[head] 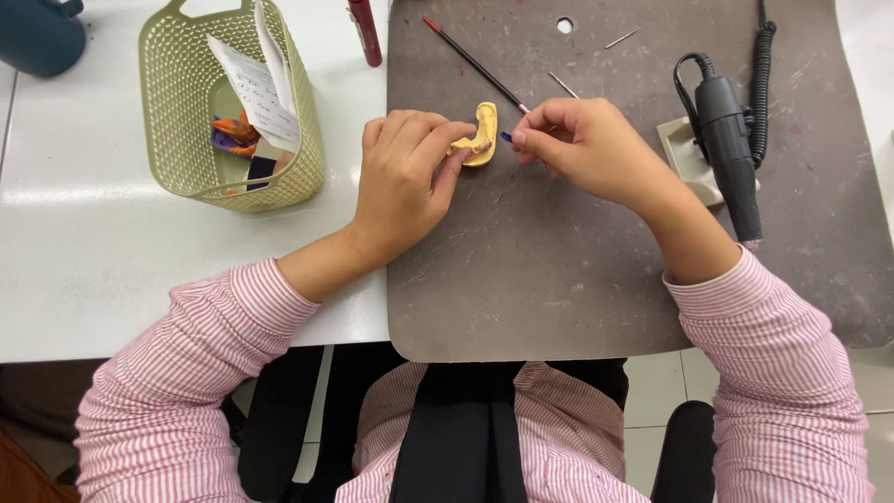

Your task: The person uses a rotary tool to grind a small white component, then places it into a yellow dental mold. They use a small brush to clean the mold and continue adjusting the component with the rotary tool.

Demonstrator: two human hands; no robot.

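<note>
My left hand [402, 177] grips a small yellow curved dental cast [484, 127] by its near end, resting on a dark grey work mat [559, 270]. My right hand [582, 144] holds a thin black tool with a red end [470, 61] like a pen. The tool's working tip sits right beside the cast, between the two hands. Both wrists rest on the mat. Pink striped sleeves cover both forearms.
A green perforated basket [177, 112] with papers and small items stands left on the white table [84, 242]. A black rotary handpiece [731, 149] with coiled cord lies on a beige holder at right. Thin metal pins [562, 84] and a dark red tube [366, 33] lie near the back.
</note>
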